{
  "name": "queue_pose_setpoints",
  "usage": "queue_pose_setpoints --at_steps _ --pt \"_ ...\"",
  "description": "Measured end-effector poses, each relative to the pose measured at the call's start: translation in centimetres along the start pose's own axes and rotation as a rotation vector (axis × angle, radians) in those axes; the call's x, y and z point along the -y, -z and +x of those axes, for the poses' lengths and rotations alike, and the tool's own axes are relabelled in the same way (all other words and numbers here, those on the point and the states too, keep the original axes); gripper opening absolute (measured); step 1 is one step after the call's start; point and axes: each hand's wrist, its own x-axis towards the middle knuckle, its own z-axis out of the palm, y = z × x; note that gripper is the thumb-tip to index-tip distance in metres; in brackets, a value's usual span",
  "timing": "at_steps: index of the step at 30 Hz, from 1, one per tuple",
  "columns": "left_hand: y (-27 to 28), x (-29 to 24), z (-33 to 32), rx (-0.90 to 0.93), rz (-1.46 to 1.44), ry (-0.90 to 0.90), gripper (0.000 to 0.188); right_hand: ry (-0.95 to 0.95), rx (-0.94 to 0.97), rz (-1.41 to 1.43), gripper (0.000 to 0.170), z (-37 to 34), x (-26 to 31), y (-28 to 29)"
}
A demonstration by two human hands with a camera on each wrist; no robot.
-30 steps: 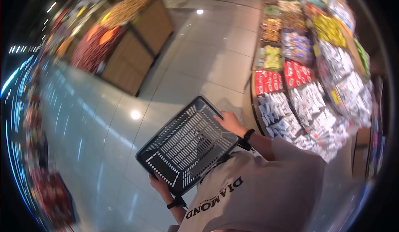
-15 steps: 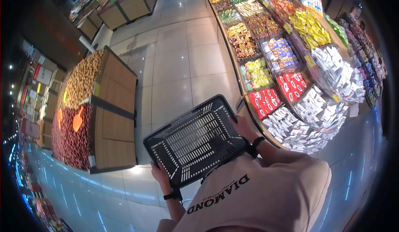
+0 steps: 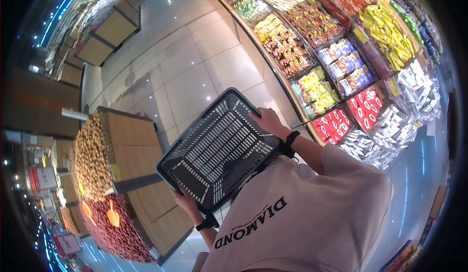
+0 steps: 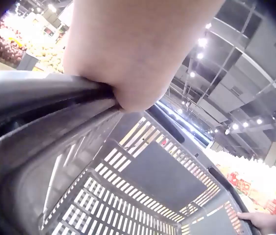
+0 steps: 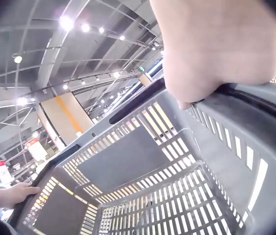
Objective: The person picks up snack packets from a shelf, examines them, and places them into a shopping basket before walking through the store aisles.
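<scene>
A dark grey plastic basket (image 3: 219, 150) with slotted sides is held in front of the body, and nothing shows inside it. The left hand (image 3: 186, 203) grips its rim at the lower left in the head view. On the opposite end, the right hand (image 3: 268, 122) grips the rim. Close up in the left wrist view, the left hand (image 4: 128, 58) covers part of the basket's rim (image 4: 45, 93). The right wrist view shows the right hand (image 5: 216, 54) over the rim, its fingers mostly hidden, with the left hand (image 5: 18, 195) at the far end.
A display of packaged goods in compartments (image 3: 312, 23) runs along the right. To the left stands a wooden bin (image 3: 136, 145) heaped with round brown items and red ones with orange scoops (image 3: 113, 214). Tiled floor (image 3: 185, 77) lies between them. More bins (image 3: 109, 31) stand farther back.
The head view has turned, and the wooden bin and the display have shifted in it, the bin now nearer the basket. Both hands keep their hold on the basket.
</scene>
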Motion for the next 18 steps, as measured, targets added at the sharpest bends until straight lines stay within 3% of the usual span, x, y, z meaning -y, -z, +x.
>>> queue_pose_setpoints --at_steps 6,10,13,18 --pt "-7.3 -0.3 15.1 0.152 -0.022 0.010 0.044 -0.080 -0.040 -0.008 0.055 11.4 1.9 -4.9" --pt "-11.4 -0.5 29.1 0.140 -0.038 -0.121 0.044 -0.106 -0.134 -0.052 0.054 20.8 5.8 -7.6" --pt "-14.1 -3.6 38.7 0.196 -0.047 -0.173 0.043 -0.190 -0.150 0.020 0.055 26.6 11.4 -6.7" --pt "-19.2 -8.0 50.5 0.263 -0.115 -0.286 0.047 -0.304 -0.250 0.035 0.054 31.8 12.6 -8.1"
